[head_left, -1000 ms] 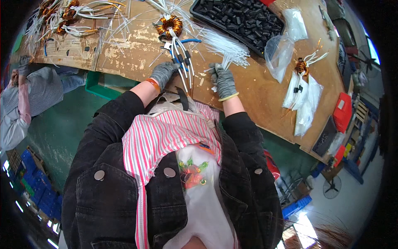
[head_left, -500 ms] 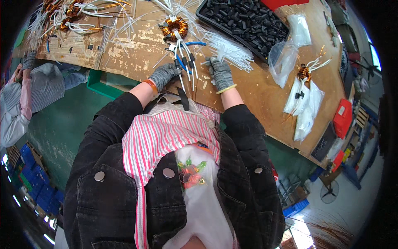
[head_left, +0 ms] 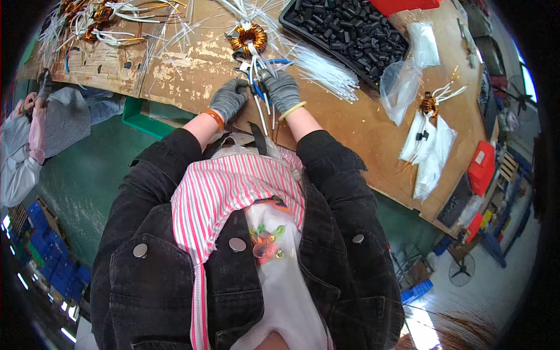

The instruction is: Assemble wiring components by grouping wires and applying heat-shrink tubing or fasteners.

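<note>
A copper-wound ring coil [head_left: 249,39] lies on the bench ahead of me, its white-sleeved leads [head_left: 261,114] running toward my body. My left hand [head_left: 229,99], in a grey glove, is closed just left of these leads, its fingertips at their edge; anything it holds is hidden. Over the leads from the right comes my gloved right hand [head_left: 280,91], fingers pinched together on something too small to make out. Blue-handled pliers [head_left: 276,61] lie partly under the leads. Beside my right hand is a bundle of thin white strips [head_left: 326,73], apparently cable ties.
A black tray [head_left: 282,22] of small black pieces stands at the far right, with clear plastic bags [head_left: 399,87] beside it. Another coil [head_left: 429,105] lies on the right, and several more coils [head_left: 100,16] at far left. A co-worker's sleeve [head_left: 36,137] shows at left.
My right hand has moved left from the white strips to the coil's leads. The left hand has shifted slightly, its fingers drawing back from the leads into a curl.
</note>
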{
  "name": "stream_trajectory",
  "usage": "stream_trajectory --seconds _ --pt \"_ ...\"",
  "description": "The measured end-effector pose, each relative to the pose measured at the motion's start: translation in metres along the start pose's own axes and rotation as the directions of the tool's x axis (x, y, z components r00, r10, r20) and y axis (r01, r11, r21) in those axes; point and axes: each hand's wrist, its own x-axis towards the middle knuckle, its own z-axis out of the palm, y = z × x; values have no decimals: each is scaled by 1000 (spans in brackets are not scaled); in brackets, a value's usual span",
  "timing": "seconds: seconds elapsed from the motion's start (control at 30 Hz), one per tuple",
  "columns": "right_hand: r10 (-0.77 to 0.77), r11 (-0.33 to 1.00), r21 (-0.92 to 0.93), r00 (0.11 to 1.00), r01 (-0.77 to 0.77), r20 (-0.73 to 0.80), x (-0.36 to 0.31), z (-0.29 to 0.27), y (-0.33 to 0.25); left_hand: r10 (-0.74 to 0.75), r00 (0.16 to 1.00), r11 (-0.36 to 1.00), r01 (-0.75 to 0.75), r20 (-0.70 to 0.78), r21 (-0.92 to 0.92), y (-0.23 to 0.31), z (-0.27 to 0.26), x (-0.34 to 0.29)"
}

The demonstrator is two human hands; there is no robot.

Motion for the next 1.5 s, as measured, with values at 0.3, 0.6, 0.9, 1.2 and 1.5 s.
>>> stream_trajectory --seconds 0.3,0.6,0.9,1.2,1.5 --pt "58 995 77 998 -56 -32 15 25 22 93 996 939 -90 5 332 25 -6 16" --pt "-60 997 -41 994 64 88 17 28 28 403 914 756 -307 -41 578 36 -16 -8" --pt "-530 844 11 839 536 -123 5 1 19 442 891 796 -334 -108 505 26 -21 -13" --pt "-311 950 29 948 310 68 18 -4 -6 388 911 867 -312 -136 388 24 -23 -13" --pt "-328 925 -163 938 343 111 10 -4 4 350 921 908 -288 -171 304 20 -20 -12"
